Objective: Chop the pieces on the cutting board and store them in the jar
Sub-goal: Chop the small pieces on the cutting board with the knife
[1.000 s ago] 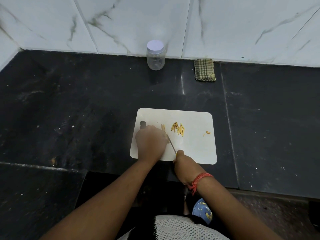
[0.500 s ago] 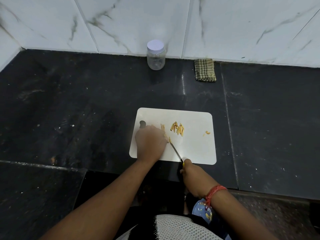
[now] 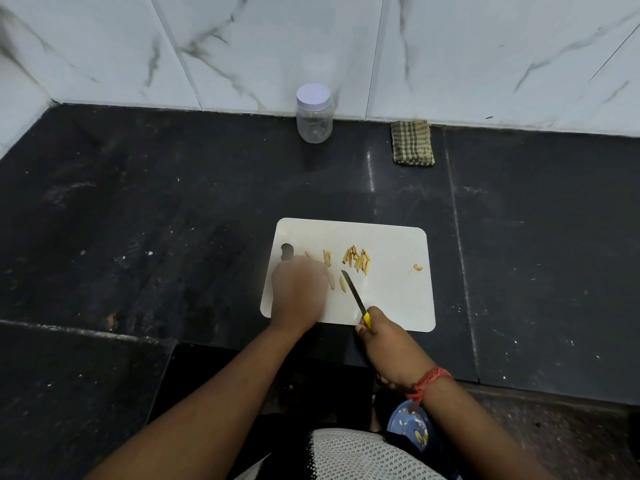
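A white cutting board (image 3: 394, 299) lies on the black counter near its front edge. A heap of yellow-brown strips (image 3: 357, 260) sits at the board's middle, a few loose strips (image 3: 336, 280) lie left of it, and one small bit (image 3: 417, 268) rests near the right edge. My left hand (image 3: 298, 289) presses down on the board's left part, fingers curled over something I cannot make out. My right hand (image 3: 384, 336) grips a yellow-handled knife (image 3: 354, 292), its blade tip beside the loose strips. A clear jar (image 3: 314, 114) with a white lid stands closed by the back wall.
A folded green checked cloth (image 3: 412, 143) lies at the wall right of the jar. White marble tiles back the black counter (image 3: 173, 209). A blue patterned object (image 3: 410, 424) shows below the counter edge near my right wrist.
My right hand has drawn back toward the front edge and to the right, pulling the knife out from under my left hand. More strips now lie bare beside my left hand.
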